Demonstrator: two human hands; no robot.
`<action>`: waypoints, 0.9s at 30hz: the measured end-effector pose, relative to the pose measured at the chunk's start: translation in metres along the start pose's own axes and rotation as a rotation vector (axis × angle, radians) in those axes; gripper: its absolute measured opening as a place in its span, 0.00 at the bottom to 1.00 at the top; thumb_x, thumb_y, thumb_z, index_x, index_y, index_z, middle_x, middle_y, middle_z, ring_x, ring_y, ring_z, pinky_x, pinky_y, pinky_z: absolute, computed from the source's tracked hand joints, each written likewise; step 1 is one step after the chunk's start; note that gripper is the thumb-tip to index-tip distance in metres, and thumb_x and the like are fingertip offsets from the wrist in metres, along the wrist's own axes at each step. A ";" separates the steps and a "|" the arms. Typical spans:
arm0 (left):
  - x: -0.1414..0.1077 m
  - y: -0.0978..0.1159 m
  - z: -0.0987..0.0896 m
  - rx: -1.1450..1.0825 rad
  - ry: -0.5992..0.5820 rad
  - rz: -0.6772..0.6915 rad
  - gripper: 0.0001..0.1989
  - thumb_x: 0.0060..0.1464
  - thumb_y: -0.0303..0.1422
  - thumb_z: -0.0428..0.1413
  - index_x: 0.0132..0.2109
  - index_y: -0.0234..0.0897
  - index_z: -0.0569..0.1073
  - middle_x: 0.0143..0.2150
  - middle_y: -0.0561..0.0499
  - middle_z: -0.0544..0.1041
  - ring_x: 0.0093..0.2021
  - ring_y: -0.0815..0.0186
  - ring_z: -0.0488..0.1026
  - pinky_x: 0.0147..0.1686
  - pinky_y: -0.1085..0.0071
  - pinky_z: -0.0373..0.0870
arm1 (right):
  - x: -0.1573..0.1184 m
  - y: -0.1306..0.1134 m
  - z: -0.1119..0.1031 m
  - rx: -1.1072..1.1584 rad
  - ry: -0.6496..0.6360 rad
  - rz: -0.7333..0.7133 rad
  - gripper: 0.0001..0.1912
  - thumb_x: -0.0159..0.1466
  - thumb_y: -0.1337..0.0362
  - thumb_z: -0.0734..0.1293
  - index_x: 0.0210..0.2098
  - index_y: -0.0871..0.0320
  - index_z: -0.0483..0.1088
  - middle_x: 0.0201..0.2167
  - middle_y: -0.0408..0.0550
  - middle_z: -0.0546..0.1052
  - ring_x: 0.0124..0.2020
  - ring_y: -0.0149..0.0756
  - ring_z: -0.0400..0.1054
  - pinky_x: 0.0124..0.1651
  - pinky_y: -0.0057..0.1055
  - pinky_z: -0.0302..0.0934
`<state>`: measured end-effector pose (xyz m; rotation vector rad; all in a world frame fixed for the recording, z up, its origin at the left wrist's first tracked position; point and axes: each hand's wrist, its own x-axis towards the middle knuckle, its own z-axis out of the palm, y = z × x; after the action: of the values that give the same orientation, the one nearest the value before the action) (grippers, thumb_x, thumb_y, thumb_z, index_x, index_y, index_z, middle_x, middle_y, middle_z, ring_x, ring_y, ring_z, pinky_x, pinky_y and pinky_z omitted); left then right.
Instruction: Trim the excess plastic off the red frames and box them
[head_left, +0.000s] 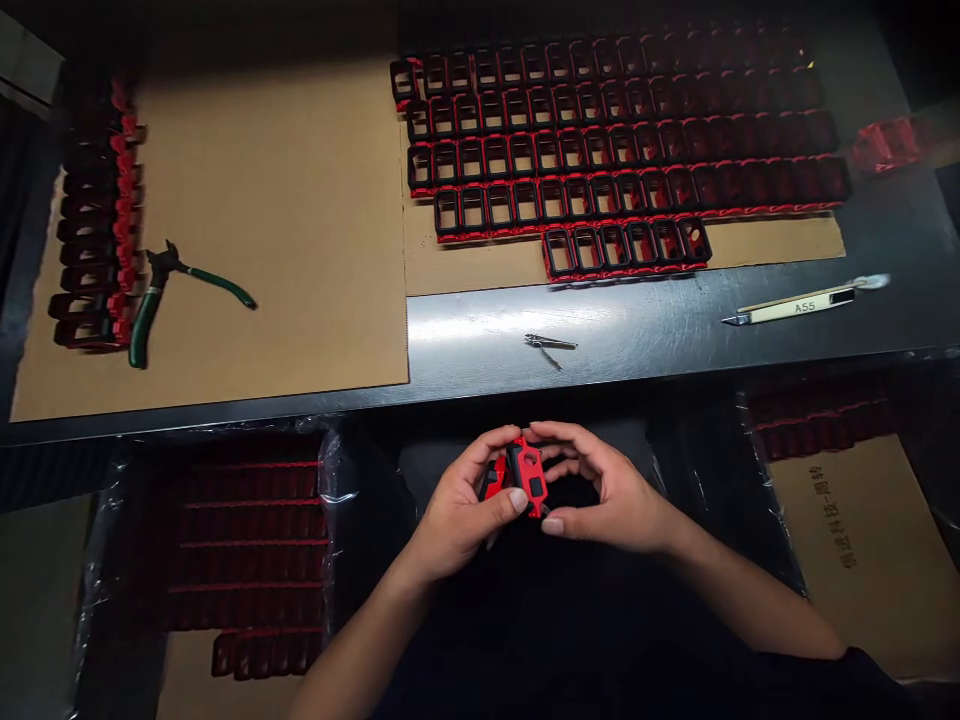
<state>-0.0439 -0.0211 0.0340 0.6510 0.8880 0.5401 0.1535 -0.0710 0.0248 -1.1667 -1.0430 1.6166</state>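
Observation:
In front of my body a small red-and-black plastic case [532, 472], with a round hole and a dark rectangular opening in its red face, is held between my hands. My left hand [469, 505] grips it from the left, thumb pressed on the lower edge and fingers curled behind. More red and black shows inside that palm; I cannot tell if it is part of the same case. My right hand [622, 500] curves round the right side, fingertips at the top edge and thumb by the bottom corner.
Rows of red-and-black frames [551, 155] stand on cardboard [300, 200]; a stack [90, 240] lines the left. Green-handled cutters [157, 285], nail clippers [551, 348] and a pale pen-shaped tool [799, 305] lie on the table. Plastic-lined boxes hold frames [255, 565] and cardboard [862, 540].

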 end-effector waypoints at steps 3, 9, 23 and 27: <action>0.000 -0.002 -0.002 0.043 -0.010 0.022 0.28 0.47 0.38 0.71 0.55 0.43 0.75 0.54 0.46 0.77 0.53 0.57 0.76 0.53 0.65 0.73 | 0.001 0.000 0.004 -0.104 -0.006 -0.044 0.40 0.53 0.62 0.80 0.62 0.49 0.65 0.58 0.52 0.71 0.54 0.44 0.71 0.52 0.40 0.72; 0.000 -0.006 -0.006 0.061 -0.014 0.015 0.31 0.48 0.42 0.70 0.58 0.43 0.73 0.58 0.44 0.75 0.59 0.53 0.72 0.61 0.59 0.67 | 0.004 0.000 0.006 -0.145 0.009 -0.045 0.38 0.53 0.62 0.80 0.60 0.50 0.68 0.55 0.52 0.72 0.51 0.43 0.73 0.48 0.39 0.74; -0.004 -0.001 -0.009 0.270 -0.125 0.085 0.40 0.48 0.33 0.70 0.66 0.44 0.66 0.63 0.42 0.73 0.60 0.52 0.75 0.60 0.59 0.72 | 0.003 0.002 0.006 -0.267 0.004 -0.159 0.35 0.56 0.66 0.75 0.62 0.50 0.67 0.58 0.52 0.71 0.56 0.46 0.70 0.51 0.41 0.74; -0.003 0.000 -0.009 0.334 -0.099 0.100 0.40 0.47 0.34 0.70 0.66 0.42 0.66 0.62 0.41 0.74 0.60 0.51 0.75 0.60 0.58 0.72 | 0.003 0.002 0.006 -0.303 0.005 -0.188 0.36 0.56 0.68 0.75 0.63 0.49 0.66 0.58 0.52 0.72 0.55 0.45 0.70 0.51 0.41 0.74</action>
<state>-0.0528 -0.0211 0.0313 1.0217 0.8622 0.4475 0.1470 -0.0697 0.0231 -1.2258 -1.3859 1.3403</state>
